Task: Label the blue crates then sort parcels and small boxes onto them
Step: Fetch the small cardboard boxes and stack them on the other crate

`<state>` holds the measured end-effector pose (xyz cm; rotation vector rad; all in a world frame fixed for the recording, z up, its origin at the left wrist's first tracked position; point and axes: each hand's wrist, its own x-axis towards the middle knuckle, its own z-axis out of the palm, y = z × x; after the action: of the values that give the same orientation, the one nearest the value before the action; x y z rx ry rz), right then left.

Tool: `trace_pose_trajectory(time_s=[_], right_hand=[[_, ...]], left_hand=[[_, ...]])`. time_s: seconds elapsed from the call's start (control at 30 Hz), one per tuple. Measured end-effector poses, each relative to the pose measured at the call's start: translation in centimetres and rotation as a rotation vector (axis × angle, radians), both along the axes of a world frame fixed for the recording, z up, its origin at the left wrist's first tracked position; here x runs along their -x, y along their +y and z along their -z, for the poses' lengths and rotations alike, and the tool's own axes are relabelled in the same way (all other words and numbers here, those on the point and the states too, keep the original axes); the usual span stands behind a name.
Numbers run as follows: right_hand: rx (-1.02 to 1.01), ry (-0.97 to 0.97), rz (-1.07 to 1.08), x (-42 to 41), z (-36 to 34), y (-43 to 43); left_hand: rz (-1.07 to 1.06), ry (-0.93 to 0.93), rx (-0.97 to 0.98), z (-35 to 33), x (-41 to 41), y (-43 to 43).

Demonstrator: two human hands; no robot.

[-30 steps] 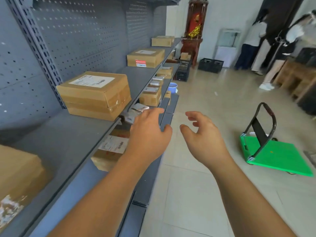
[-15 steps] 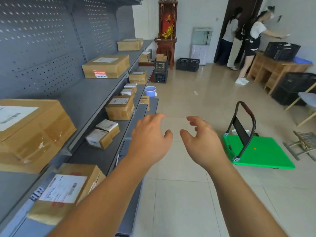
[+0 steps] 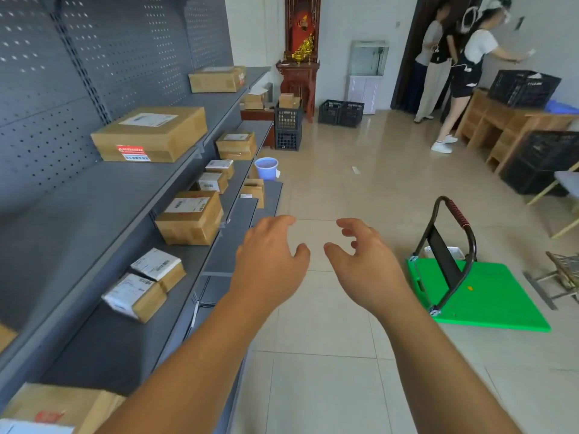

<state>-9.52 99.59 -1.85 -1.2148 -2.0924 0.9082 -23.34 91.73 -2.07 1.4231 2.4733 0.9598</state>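
We are holding our left hand (image 3: 269, 264) and right hand (image 3: 365, 266) out empty, fingers loosely spread, near brown cardboard parcels (image 3: 189, 217) lying on the grey metal shelving (image 3: 94, 195) at left

View swung right along shelving (image 3: 131, 195), nearest big box gone from view

On my left, shelves (image 3: 94, 214) run from near to far, carrying parcels (image 3: 150, 134) and small boxes (image 3: 147, 283). A trolley (image 3: 488, 292) sits on the floor to my right. Crates (image 3: 341, 112) stand far ahead; another crate (image 3: 523, 87) rests on the far-right bench (image 3: 507, 120).
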Motion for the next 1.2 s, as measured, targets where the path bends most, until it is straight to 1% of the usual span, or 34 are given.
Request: trace_pose_trajectory(time_s=[0.1, 0.47, 0.73, 0.97, 1.2], right_hand=[[0.022, -0.003, 0.022, 2.2, 0.2, 3.1], [-0.011, -0.013, 0.125, 12.5, -0.7, 13.9], [-0.011, -0.047, 0.088, 18.9, 0.5, 20.2], [-0.009, -0.085, -0.053, 25.1, 1.9, 26.9], [0.024, -0.061, -0.346, 31.3, 2.6, 32.7]], left_hand=[[0.028, -0.002, -0.004, 0.5, 2.5, 3.5], [0.097, 0.003, 0.003, 0.5, 13.7, 15.7], [0.090, -0.017, 0.028, 1.6, 19.5, 21.3], [-0.039, -0.039, 0.068, 2.7, 23.9, 25.8], [-0.294, -0.047, 0.100, 3.4, 27.6, 29.1]])
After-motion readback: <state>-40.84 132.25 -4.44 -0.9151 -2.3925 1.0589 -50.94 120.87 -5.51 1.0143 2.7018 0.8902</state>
